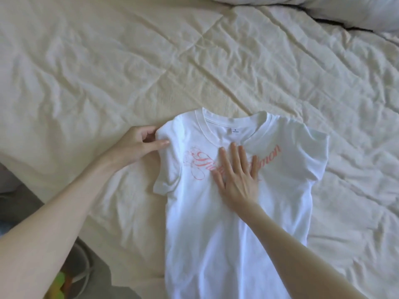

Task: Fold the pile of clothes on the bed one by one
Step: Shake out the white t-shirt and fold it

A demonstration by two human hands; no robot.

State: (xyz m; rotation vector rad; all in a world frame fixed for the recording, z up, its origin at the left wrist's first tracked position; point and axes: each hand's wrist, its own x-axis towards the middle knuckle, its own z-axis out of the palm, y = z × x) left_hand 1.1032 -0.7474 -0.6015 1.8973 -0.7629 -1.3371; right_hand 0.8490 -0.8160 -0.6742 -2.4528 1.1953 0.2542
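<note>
White T-shirt (pixel 216 223) lies face up and spread flat on the bed (pixel 151 61), neckline away from the person, pink script print across the chest. Left hand (pixel 138 145) pinches the shirt's shoulder seam at its left edge between thumb and curled fingers. Right hand (pixel 235 175) rests flat on the chest print, fingers straight and slightly spread. Pillow (pixel 356 11) at far right corner.

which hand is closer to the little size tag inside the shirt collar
The right hand. It lies flat on the shirt's chest with its fingertips just below the size tag. The left hand pinches the shoulder seam at the white t-shirt's edge, farther away.
</note>
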